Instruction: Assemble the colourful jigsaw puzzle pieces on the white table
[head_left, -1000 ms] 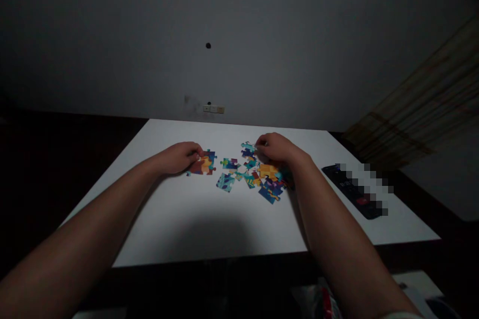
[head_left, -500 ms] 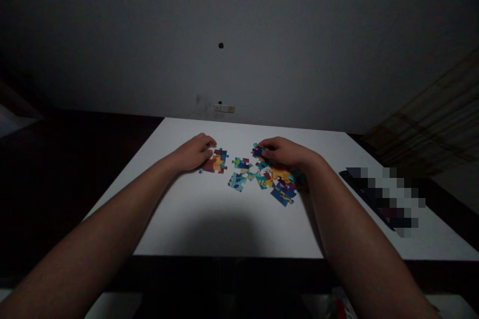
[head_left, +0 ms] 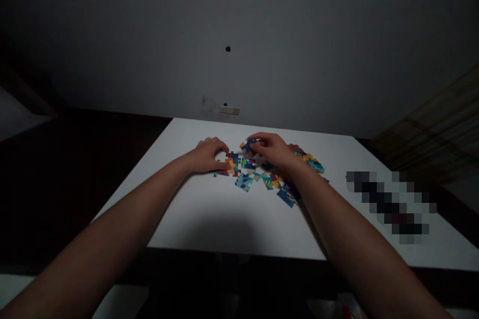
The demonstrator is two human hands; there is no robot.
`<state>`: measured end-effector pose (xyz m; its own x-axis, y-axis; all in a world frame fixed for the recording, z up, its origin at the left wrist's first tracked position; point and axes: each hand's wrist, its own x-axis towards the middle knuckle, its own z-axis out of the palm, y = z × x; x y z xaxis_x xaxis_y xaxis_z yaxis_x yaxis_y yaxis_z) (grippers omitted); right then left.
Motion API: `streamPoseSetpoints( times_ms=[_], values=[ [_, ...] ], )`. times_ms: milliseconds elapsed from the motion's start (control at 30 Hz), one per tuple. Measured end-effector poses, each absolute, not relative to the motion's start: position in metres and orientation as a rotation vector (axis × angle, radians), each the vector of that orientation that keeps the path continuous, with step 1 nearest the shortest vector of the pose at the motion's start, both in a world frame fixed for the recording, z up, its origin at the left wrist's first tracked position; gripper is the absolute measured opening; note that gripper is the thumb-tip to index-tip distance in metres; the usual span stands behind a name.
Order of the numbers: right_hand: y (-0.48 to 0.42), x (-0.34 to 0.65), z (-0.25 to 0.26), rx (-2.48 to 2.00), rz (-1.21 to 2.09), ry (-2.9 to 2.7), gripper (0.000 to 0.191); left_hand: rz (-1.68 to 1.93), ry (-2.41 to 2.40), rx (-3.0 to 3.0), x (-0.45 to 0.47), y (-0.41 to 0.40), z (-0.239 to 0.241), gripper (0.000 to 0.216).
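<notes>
My left hand [head_left: 209,156] rests on the table around a small block of joined jigsaw puzzle pieces [head_left: 232,160], orange and dark blue. Its thumb lies on the block and its index finger reaches the upper left edge. My right hand [head_left: 270,148] pinches a dark blue and yellow puzzle piece [head_left: 247,145] just above and right of that block. A green and purple piece [head_left: 248,164] lies close against the block's right side; whether they interlock I cannot tell. Below it is a light teal piece [head_left: 244,182]. My right hand and forearm partly hide a heap of loose pieces [head_left: 286,195].
The white table [head_left: 209,219] stands near a grey wall with a socket strip [head_left: 229,110]. More pieces [head_left: 315,164] lie beyond my right wrist. A pixelated dark object [head_left: 387,207] lies at the table's right. Striped cloth [head_left: 441,129] hangs on the right.
My right hand has lifted a piece and carried it left, towards the joined block. My left hand has slid the block right, closing the gap to the green and purple piece. The view has shifted slightly.
</notes>
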<state>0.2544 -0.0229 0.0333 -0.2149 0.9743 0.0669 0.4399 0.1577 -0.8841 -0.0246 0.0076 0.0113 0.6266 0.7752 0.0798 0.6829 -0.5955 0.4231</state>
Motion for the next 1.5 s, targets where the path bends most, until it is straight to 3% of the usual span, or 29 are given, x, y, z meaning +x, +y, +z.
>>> streamPoseSetpoints(
  times_ms=[367, 533, 733, 1000, 1300, 1500],
  values=[
    [0.013, 0.199, 0.013, -1.565, 0.9, -1.701, 0.005, 0.331, 1.264, 2.517, -0.026, 0.006, 0.013, 0.055],
    [0.018, 0.196, 0.0, -1.604, 0.803, -1.755, 0.021, 0.299, 1.249, 2.506, -0.025, 0.005, 0.015, 0.053],
    [0.018, 0.199, 0.006, -1.661, 0.749, -1.83, 0.009, 0.291, 1.259, 2.496, -0.026, 0.003, 0.015, 0.056],
    [0.018, 0.213, 0.005, -1.637, 0.876, -1.844, 0.023, 0.298, 1.299, 2.481, -0.024, 0.004, 0.015, 0.055],
    [0.017, 0.213, 0.014, -1.623, 0.406, -2.25, 0.012, 0.289, 1.31, 2.514, -0.024, 0.003, 0.016, 0.056],
    [0.017, 0.254, 0.042, -1.667, 0.399, -2.093, 0.031, 0.41, 1.218, 2.544, -0.025, 0.003, 0.013, 0.057]
  ],
)
